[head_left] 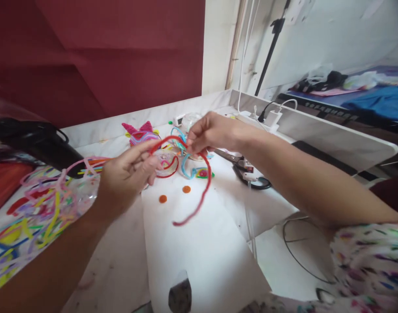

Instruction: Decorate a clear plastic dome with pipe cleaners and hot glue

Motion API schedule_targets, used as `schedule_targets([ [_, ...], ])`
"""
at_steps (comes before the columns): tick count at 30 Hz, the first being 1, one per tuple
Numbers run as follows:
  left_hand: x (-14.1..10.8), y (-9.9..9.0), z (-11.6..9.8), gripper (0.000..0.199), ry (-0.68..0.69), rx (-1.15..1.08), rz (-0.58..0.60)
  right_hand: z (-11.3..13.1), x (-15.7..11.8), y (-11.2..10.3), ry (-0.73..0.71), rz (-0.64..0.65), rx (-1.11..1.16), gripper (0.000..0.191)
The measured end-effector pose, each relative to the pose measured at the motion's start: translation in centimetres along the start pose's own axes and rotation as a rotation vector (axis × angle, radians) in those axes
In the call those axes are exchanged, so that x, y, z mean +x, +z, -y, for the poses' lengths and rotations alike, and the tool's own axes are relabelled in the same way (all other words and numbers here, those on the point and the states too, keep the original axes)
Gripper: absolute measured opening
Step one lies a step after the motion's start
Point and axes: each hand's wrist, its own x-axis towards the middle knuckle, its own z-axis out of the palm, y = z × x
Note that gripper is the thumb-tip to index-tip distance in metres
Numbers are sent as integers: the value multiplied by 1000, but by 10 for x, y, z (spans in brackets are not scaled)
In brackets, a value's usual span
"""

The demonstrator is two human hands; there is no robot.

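A red pipe cleaner [208, 182] is stretched between my two hands over a sheet of white paper [192, 243]. My left hand [128, 174] pinches it at the left, where a bent red length curls beside the fingers. My right hand [207, 132] grips it farther along, and its free end hangs in a curve toward the paper. Two small orange discs [186, 189] lie on the paper just below. Behind the hands are a curled light-blue pipe cleaner [186, 171] and a small piece in green, yellow and pink [203, 173].
Many coloured pipe cleaners [57, 208] are heaped at the left near a black hot glue gun or dryer-like tool [32, 139]. A pink pointed craft piece [142, 132] stands at the back. Black-handled scissors [247, 171] lie right, near a white charger [273, 116].
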Motion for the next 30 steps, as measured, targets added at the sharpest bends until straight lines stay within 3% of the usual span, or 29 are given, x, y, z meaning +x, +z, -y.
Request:
schedule_targets([
  [4, -18, 23, 25, 26, -117, -48, 119, -46, -15, 13, 140, 129, 21, 7],
  [10, -26, 43, 55, 29, -204, 78, 202, -96, -15, 42, 227, 115, -105, 8],
  [16, -22, 47, 66, 30, -103, 265, 251, -96, -18, 52, 295, 68, -344, 7],
  [22, -19, 48, 75, 18, 36, 454, 286, -96, -19, 52, 301, 56, -360, 8],
  [26, -17, 48, 79, 24, 183, 605, 312, -100, -20, 54, 260, 55, -358, 9],
  [30, -18, 49, 80, 27, 211, 692, 390, -103, -21, 56, 226, 34, -343, 8],
])
